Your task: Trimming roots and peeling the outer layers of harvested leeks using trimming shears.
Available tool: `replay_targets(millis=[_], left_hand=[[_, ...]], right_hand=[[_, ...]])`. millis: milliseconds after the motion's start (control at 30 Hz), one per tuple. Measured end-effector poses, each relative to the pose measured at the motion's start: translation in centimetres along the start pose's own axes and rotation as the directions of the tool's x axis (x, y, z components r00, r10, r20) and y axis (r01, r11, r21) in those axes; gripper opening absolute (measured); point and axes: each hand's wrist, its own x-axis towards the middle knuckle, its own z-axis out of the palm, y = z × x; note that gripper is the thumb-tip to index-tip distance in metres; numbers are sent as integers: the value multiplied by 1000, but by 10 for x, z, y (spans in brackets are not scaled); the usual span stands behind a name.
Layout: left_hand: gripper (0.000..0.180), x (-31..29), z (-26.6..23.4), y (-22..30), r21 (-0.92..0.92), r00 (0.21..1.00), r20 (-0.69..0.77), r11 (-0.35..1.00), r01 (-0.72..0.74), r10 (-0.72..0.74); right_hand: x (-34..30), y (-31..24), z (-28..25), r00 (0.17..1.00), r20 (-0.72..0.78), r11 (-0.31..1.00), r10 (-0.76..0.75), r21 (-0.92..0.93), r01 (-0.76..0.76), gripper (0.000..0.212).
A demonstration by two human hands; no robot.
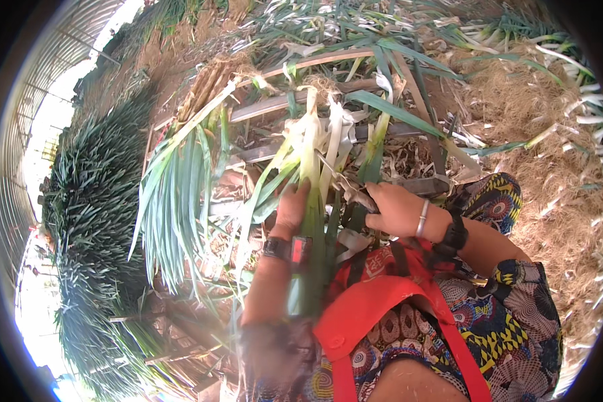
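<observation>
A broad bed of green plants [90, 201] fills the left side, running from far to near under a curved greenhouse roof [27, 127]. Straw-covered ground [549, 134] spreads across the right, with loose white-and-green stalks [583, 87] strewn at its far right edge. In the middle stands a rough wooden frame [328, 94] of grey slats, and long blue-green leaves [174, 194] hang over its left part. Near the viewer, a red strap [382, 301] crosses a patterned garment [516, 315]. A leek [311, 194] stands roughly upright in the centre, just in front of the frame, its pale peeled layers splaying out at the far end and its green shaft running down toward the body. The left hand [291, 211] is wrapped around the shaft from the left, fingers closed on it, with a dark watch [278, 248] on the wrist. The right hand [398, 211] sits just right of the leek, closed around a small knife [348, 187] whose blade points left and touches the stalk; 1 silver bangle [422, 218] and 1 dark bead bracelet [452, 234] ring that wrist.
</observation>
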Motion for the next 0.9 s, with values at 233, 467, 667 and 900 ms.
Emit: replay_targets(millis=[233,467,667,900], left_hand=[[40,7,10,-23,-10,993,-86,997,75,-76],[17,-2,17,12,559,634,-569,812,-169,523],[31,-10,27,28,562,885,-278,811,-166,373],[54,4,23,34,491,980,-185,871,29,72]], right_hand=[[-3,-3,-3,999,34,1000,8,-18,-8,46],[51,13,-15,994,-29,994,107,25,-106,42],[111,21,-26,978,-147,978,149,-124,-167,30],[176,42,-33,946,-260,942,194,-219,-253,23]])
